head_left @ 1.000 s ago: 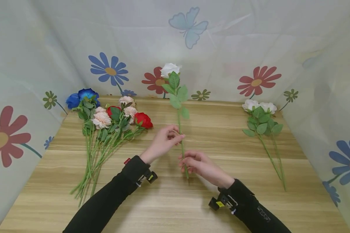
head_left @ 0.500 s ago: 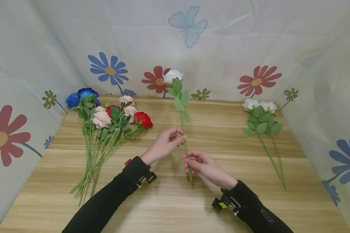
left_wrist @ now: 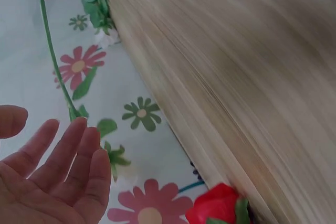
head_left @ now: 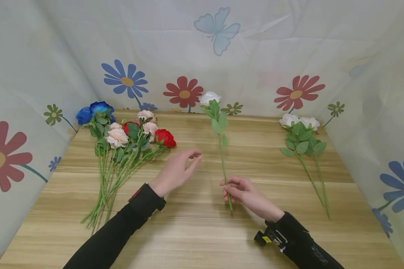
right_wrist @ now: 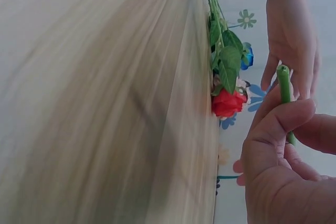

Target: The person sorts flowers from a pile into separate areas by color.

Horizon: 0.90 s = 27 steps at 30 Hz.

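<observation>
White rose (head_left: 216,126), one: stem (head_left: 230,204) pinched near its lower end by the right hand (head_left: 247,194), the nearer; long axis running forward and slightly left from it, bloom (head_left: 209,98) farthest; left hand (head_left: 176,170): holding nothing, fingers loosely extended, left of stem, apart

With your right hand (head_left: 245,193) you pinch one white rose (head_left: 217,126) near its lower end — your left hand (head_left: 177,169) is apart from it, between this rose and the colourful flowers (head_left: 118,139).

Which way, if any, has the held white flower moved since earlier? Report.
Yes: in the head view, the held white flower has moved right and downward against the nearby printed red flower.
</observation>
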Each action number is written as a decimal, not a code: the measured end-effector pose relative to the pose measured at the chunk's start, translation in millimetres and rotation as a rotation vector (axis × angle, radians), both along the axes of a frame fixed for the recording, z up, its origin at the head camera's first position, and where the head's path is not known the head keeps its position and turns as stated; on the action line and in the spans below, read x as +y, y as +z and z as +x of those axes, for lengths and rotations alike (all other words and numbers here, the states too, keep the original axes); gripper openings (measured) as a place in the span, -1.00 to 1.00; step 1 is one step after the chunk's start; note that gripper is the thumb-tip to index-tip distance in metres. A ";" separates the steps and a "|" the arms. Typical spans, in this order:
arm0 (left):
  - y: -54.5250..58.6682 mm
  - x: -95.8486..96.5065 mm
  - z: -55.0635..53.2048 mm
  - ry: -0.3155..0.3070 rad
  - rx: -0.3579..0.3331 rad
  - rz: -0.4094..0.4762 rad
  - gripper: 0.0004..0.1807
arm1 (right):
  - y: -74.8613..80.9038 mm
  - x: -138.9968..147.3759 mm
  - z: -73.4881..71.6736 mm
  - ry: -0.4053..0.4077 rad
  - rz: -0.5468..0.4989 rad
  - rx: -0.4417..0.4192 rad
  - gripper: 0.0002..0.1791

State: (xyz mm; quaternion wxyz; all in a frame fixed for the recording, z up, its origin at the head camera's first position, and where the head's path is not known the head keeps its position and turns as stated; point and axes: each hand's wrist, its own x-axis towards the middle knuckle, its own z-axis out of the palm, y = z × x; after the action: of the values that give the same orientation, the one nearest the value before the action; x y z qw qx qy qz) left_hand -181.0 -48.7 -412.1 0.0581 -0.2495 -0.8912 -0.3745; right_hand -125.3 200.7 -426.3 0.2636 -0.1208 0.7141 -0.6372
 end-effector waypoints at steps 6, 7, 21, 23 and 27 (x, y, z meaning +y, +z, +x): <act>-2.3 -19.4 0.1 0.006 0.093 -0.095 -0.67 | -3.4 15.4 1.5 -0.007 0.031 -0.003 -0.58; -2.6 -22.6 0.1 0.007 0.114 -0.103 -0.68 | -4.2 18.9 2.0 -0.008 0.043 0.000 -0.58; -1.6 -73.8 0.1 0.107 0.242 -0.195 -0.74 | -6.0 83.6 9.0 -0.093 0.214 0.080 -0.61; -2.1 -81.3 0.7 0.122 0.243 -0.195 -0.75 | -3.9 95.2 10.0 -0.111 0.249 0.097 -0.61; -2.6 -95.5 3.3 0.152 0.239 -0.205 -0.73 | -0.3 118.5 11.1 -0.167 0.333 0.129 -0.60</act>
State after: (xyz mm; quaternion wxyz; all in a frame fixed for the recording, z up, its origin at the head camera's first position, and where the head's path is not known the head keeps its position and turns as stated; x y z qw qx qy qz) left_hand -177.7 -144.3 -414.7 0.1659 -0.2289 -0.9276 -0.2441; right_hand -114.2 319.2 -426.6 0.1801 -0.0564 0.8326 -0.5208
